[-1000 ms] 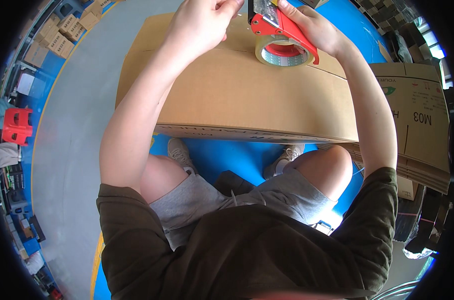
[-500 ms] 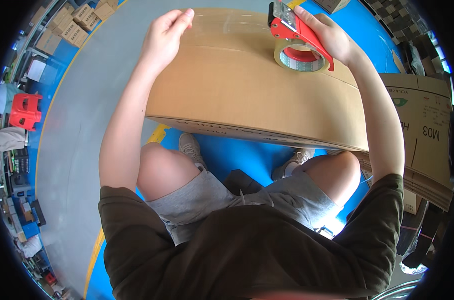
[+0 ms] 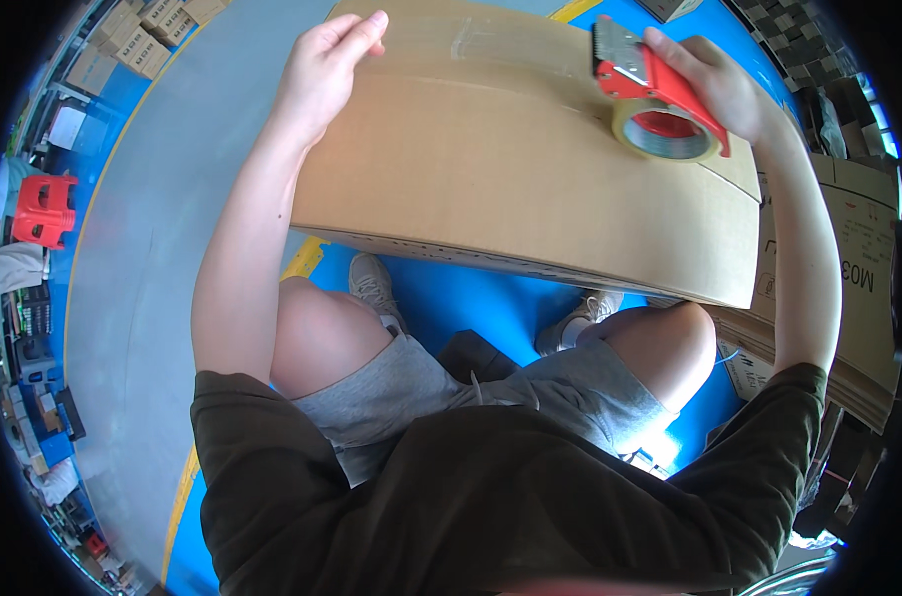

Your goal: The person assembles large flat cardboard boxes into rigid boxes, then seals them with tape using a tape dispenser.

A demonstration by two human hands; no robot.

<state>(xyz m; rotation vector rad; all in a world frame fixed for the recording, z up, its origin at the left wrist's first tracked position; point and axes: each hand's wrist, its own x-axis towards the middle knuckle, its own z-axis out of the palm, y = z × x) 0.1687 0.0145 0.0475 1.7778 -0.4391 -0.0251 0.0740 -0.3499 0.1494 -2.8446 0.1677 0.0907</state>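
A large brown cardboard box lies in front of my knees. My right hand grips a red tape dispenser with a metal head and black teeth, above the right part of the box top. On it sits a roll of clear tape, its core showing toward me. Glossy clear tape runs across the top near the far side. At the box's far left corner is my left hand, closed with the thumb against the curled fingers. What those fingers pinch, if anything, is hidden.
Flattened printed cartons are stacked to the right. Along the far left stand small boxes, a red plastic stool and cluttered shelving. Yellow lines divide the grey and blue floor. My knees are close to the box's near side.
My right hand has moved the tape dispenser to the right, toward the box's right end. My left hand stays closed at the left corner, nearly still.
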